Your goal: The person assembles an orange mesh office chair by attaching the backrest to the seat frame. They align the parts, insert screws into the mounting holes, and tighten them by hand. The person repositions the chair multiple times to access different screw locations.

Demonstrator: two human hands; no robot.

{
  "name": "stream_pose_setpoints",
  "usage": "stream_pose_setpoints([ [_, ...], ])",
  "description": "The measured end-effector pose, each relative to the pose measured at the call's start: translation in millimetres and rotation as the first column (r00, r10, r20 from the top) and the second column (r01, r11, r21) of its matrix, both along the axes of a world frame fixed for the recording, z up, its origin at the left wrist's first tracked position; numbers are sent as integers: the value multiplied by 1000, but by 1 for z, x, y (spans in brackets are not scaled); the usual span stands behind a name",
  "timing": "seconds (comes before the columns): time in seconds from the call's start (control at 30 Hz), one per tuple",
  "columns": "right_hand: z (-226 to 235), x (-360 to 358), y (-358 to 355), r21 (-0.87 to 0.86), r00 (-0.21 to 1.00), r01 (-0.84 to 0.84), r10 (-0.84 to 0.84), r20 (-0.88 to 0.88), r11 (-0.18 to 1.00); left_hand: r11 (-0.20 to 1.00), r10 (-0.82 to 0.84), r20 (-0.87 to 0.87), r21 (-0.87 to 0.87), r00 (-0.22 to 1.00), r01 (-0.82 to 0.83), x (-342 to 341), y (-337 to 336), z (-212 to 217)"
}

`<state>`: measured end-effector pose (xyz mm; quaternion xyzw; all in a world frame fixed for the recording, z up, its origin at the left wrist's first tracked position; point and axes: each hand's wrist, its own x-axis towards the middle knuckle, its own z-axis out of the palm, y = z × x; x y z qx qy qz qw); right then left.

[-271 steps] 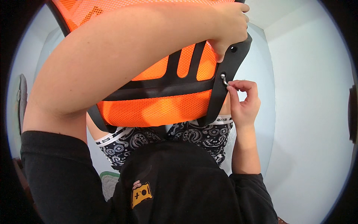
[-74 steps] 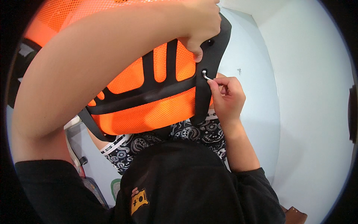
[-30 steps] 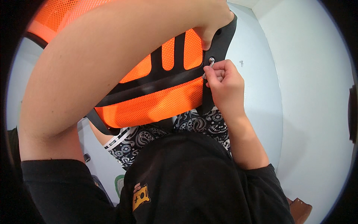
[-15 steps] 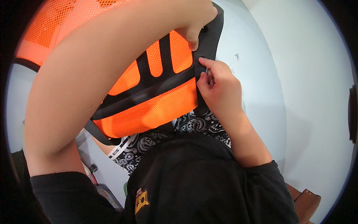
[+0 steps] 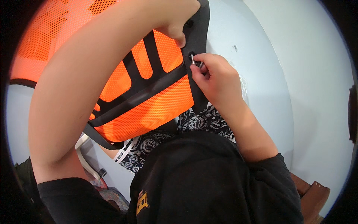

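A chair back of orange mesh (image 5: 149,112) in a black plastic frame (image 5: 198,30) leans across my lap and the pale table. My left hand (image 5: 182,16) grips the frame's upper part, with the thumb on the facing side and the other fingers largely hidden. Between the thumb and forefinger of my right hand (image 5: 220,76) is a small silver screw (image 5: 192,59). Its upper end is at a dark hole in the frame's side; whether it has entered cannot be told. Another dark hole (image 5: 189,23) shows higher up, beside my left hand.
Some small loose screws (image 5: 235,48) lie on the pale table (image 5: 257,78) to the right. A white wall (image 5: 317,67) rises beyond the table's right edge. Brown wooden furniture (image 5: 315,199) stands at lower right. More orange mesh (image 5: 33,41) fills the upper left.
The chair back and my left hand have shifted slightly left. My right hand has moved a little left and up, and the screw in its fingers now shows upright at the hole.
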<state>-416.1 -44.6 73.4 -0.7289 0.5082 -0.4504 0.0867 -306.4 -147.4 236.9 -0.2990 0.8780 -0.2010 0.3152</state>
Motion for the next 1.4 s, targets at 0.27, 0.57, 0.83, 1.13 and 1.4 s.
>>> stream_pose_setpoints([
  [0.27,3,-26,-1,243,866,-173,29,499,954,990,-15,-7,-140,1000,14,-3,8,-11],
  [0.57,-13,-33,-3,303,813,-177,-34,581,936,991,-20,-63,-133,998,12,-3,-3,-21],
  [0.83,-16,-30,-6,292,841,-127,-53,538,948,988,49,8,-149,999,-47,-12,3,-23],
  [1.13,-16,-24,-2,272,774,-253,26,633,928,983,-23,-46,-183,999,15,-8,6,-24],
  [1.4,-20,-23,-3,250,782,-225,21,623,942,993,-23,-70,-117,997,15,-6,-6,-23],
])
